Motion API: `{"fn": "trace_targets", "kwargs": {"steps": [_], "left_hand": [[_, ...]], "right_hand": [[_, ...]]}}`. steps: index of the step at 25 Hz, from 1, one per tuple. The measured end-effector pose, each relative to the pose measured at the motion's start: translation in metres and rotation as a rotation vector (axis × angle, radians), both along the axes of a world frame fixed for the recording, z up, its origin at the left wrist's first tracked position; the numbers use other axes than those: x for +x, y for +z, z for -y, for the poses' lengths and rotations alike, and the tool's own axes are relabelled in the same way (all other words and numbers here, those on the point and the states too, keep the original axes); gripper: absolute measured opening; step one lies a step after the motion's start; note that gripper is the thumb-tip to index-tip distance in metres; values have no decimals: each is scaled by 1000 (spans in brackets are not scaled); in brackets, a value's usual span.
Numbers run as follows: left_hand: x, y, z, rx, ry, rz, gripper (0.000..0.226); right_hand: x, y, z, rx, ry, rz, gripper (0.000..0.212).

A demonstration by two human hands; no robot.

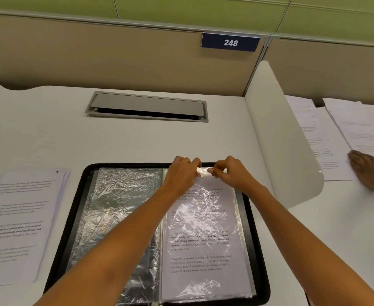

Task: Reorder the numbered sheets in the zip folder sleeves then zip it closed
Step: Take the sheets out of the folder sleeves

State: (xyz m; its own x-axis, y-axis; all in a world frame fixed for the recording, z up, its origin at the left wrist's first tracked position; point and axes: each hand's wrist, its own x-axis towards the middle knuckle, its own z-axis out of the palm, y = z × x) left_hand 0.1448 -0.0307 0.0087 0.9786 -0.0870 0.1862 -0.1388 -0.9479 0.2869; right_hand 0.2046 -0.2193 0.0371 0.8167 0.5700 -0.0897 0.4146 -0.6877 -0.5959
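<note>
A black zip folder (80,195) lies open on the white desk in front of me. Its left clear sleeve (119,208) looks empty and crinkled. The right sleeve (239,217) holds a printed sheet (199,250) with paragraphs of text. My left hand (181,173) and my right hand (230,171) meet at the top edge of the right sleeve, both pinching the plastic and paper there. A loose stack of printed sheets (20,221) lies on the desk left of the folder.
A grey cable hatch (147,106) is set in the desk behind the folder. A white curved divider (278,138) stands on the right. Beyond it, another person's hand (367,171) rests on papers (327,138). A plate reading 248 (230,42) hangs on the partition.
</note>
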Motion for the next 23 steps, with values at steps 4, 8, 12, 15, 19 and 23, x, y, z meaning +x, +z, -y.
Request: {"fn": "trace_targets", "kwargs": {"steps": [4, 8, 12, 15, 19, 23], "left_hand": [[-2, 1, -2, 59, -48, 1, 18], [-10, 0, -3, 51, -56, 57, 8], [-18, -2, -1, 11, -68, 124, 11], [-23, -4, 0, -5, -93, 144, 11], [-27, -10, -1, 15, -107, 128, 10], [-28, -12, -1, 19, -97, 121, 11]], "right_hand": [[11, 3, -8, 35, -55, -90, 21], [19, 5, -18, 21, -29, -94, 3], [24, 8, -32, -150, 66, -79, 9], [22, 9, -42, -484, 105, 44, 13], [20, 5, -48, -746, 159, 124, 34], [21, 0, -46, -777, 186, 127, 28]]}}
